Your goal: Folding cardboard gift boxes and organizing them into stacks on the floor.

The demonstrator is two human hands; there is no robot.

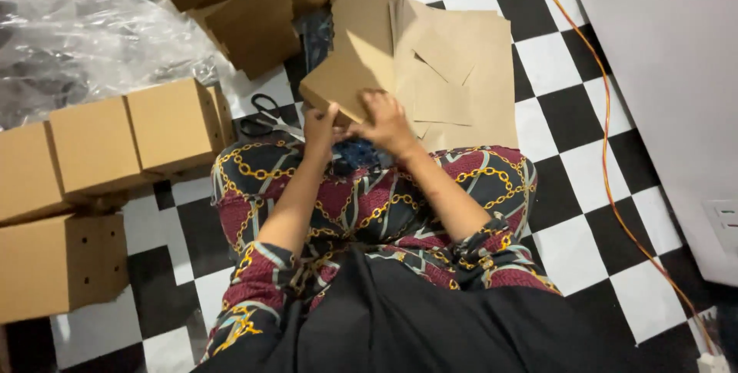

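Both hands clamp the half-folded cardboard box (342, 85) above the lap: left hand (319, 129) pinching its near corner, right hand (387, 121) curled over the edge. A slipped flap could spring open. Beyond, the flat blanks (461, 66) might slide; scissors (265, 118) lie close by.

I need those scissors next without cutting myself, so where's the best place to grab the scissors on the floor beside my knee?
Probably take the scissors by the black handle loops, reaching down from above with the left hand. The loops lie flat on the floor, pointing away from you and exposed, while the blades run back toward your knee and under the half-folded box.
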